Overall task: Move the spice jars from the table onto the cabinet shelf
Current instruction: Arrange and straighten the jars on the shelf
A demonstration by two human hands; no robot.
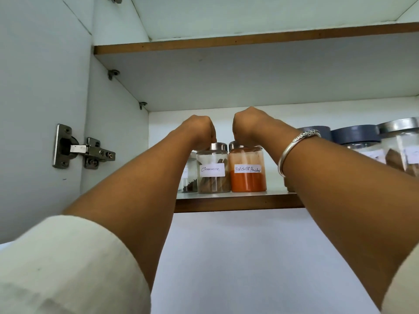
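I reach both arms up into the cabinet. My left hand (pixel 200 131) sits on the lid of the cinnamon jar (pixel 212 169), fingers curled down on it. My right hand (pixel 248 125) sits on the lid of the red chilli powder jar (pixel 247 171), fingers closed on it too. Both jars stand upright and touch each other near the front edge of the shelf (pixel 238 201). Bigger jars (pixel 356 139) stand on the right.

1. Plenty of headroom: big open gap between the jar lids and the white upper shelf board (pixel 249 75).
2. Left end's crowded. The glass cinnamon-stick jar (pixel 213 171) and the glass jar of orange-red chilli powder (pixel 247 172) sit touching, with another small glass jar (pixel 189 175) tucked just left.
3. On the right, big grey-lidded glass jars (pixel 356 141) block the back.
4. The bare strip of white shelf with wooden edge (pixel 238 201) beside the chilli jar is partly covered by the right forearm.
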